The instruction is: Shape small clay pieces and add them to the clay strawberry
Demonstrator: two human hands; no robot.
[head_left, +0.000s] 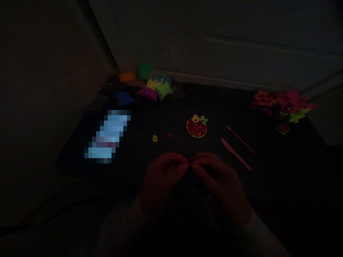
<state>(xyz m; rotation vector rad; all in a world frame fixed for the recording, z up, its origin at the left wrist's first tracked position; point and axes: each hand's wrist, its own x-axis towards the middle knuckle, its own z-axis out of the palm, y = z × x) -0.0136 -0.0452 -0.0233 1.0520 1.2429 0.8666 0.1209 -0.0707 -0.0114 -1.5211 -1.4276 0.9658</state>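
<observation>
My left hand (166,173) and my right hand (218,175) meet fingertip to fingertip at the near side of the dark table. Both are closed in a pinch around a tiny reddish piece of modelling clay (189,163), mostly hidden by the fingers. Just beyond them lies a round clay disc (197,128) with a red, green-flecked top and yellow rim; a yellow flower and a green flower sit at its far edge. Left of it are a small red clay bit (169,135) and a flat yellow clay bit (154,138). To the right lie a pink plastic knife (235,154) and a thin pink stick tool (241,140).
Bags of coloured clay (148,93) are heaped at the back left. A lit, pixelated screen (109,135) lies at the left. Colourful flower shapes (286,103) are bunched at the back right. A pale wall panel (227,53) rises behind the dark table (166,117).
</observation>
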